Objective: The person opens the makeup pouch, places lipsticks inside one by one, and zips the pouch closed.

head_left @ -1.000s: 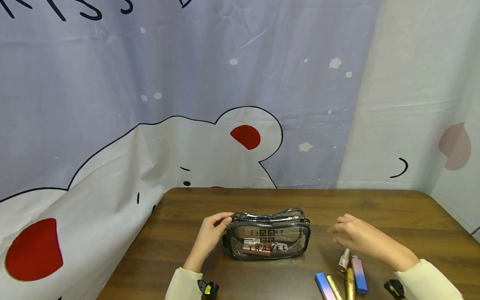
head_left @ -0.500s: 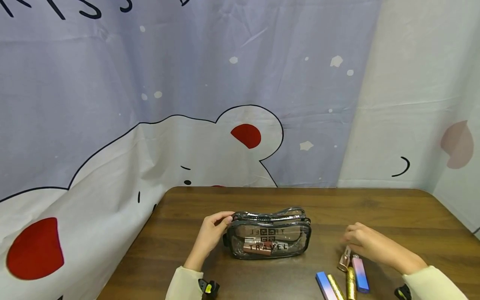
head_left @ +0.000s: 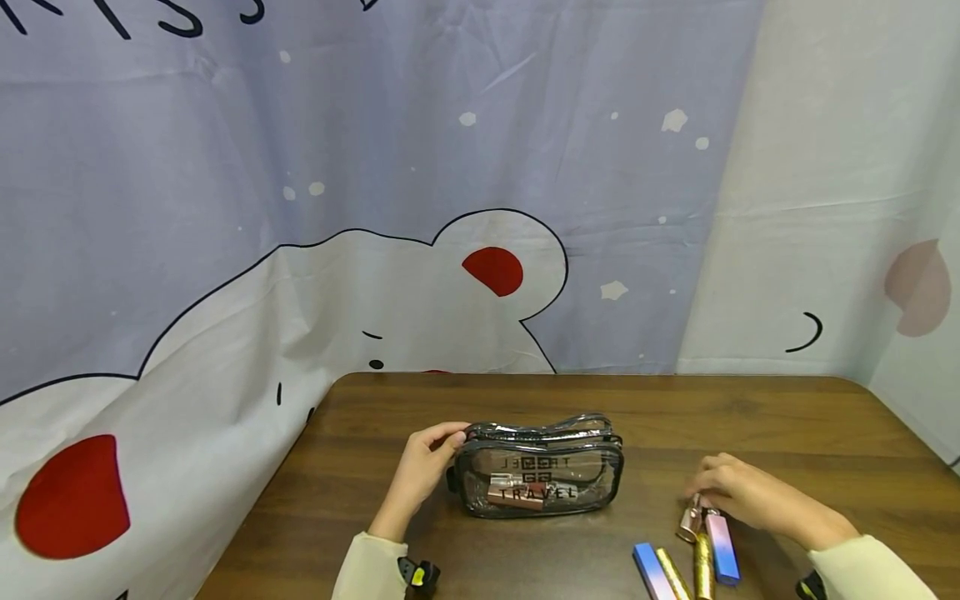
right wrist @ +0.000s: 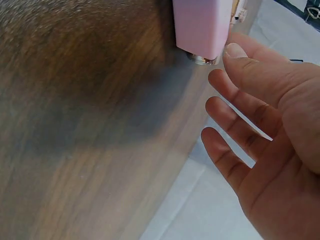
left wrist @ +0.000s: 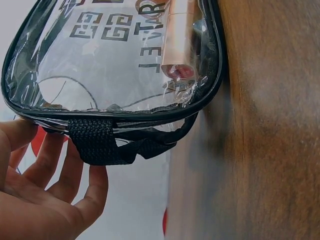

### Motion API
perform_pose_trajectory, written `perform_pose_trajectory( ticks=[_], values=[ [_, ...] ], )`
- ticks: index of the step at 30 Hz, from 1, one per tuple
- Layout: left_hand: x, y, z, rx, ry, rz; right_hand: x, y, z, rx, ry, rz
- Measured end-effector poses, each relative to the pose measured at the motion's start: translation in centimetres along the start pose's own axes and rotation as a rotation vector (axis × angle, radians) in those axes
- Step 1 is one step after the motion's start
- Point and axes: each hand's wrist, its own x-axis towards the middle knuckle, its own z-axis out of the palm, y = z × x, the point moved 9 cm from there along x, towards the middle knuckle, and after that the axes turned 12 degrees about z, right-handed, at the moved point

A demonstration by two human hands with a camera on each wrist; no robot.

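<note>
A clear toiletry pouch (head_left: 538,471) with black trim and "TRAVEL" lettering stands on the table. My left hand (head_left: 422,471) pinches its upper left corner between thumb and fingers; in the left wrist view the other fingers lie by the black side strap (left wrist: 92,140). Inside the pouch lies a rose-gold lipstick tube (left wrist: 179,37). At the right, my right hand (head_left: 738,496) has thumb and index finger at the far end of a shiny rose-silver lipstick tube (head_left: 689,521), pinching it. Beside that tube lies a pink-to-blue lipstick tube (head_left: 722,547), near the thumb (right wrist: 245,65).
Two gold tubes (head_left: 703,567) and a blue-to-pink tube (head_left: 651,569) lie at the table's front, left of the right forearm. The wooden table (head_left: 780,417) ends at a printed curtain (head_left: 420,308) behind it.
My right hand has moved right and down from above the table onto the end of the rose-silver tube. The left hand and the pouch have stayed put.
</note>
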Motion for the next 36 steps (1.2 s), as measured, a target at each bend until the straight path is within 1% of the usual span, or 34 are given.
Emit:
perform_pose_trajectory(
  ticks=[4,10,17,26,36],
  values=[
    [0.1,-0.1,0.0,-0.002,-0.008,0.002,0.0,0.2,0.3,0.018,-0.036,0.014],
    [0.0,-0.1,0.0,0.004,-0.008,0.002,0.0,0.3,0.6,0.025,-0.051,0.009],
    [0.0,-0.2,0.1,-0.001,-0.011,-0.002,0.2,0.4,0.8,0.049,-0.095,0.047],
    [0.0,-0.1,0.1,0.004,-0.010,-0.005,0.2,0.7,1.2,0.028,-0.121,0.109],
    [-0.1,-0.1,0.1,-0.016,-0.013,-0.018,0.3,0.6,1.2,0.021,-0.069,0.054]
  ],
)
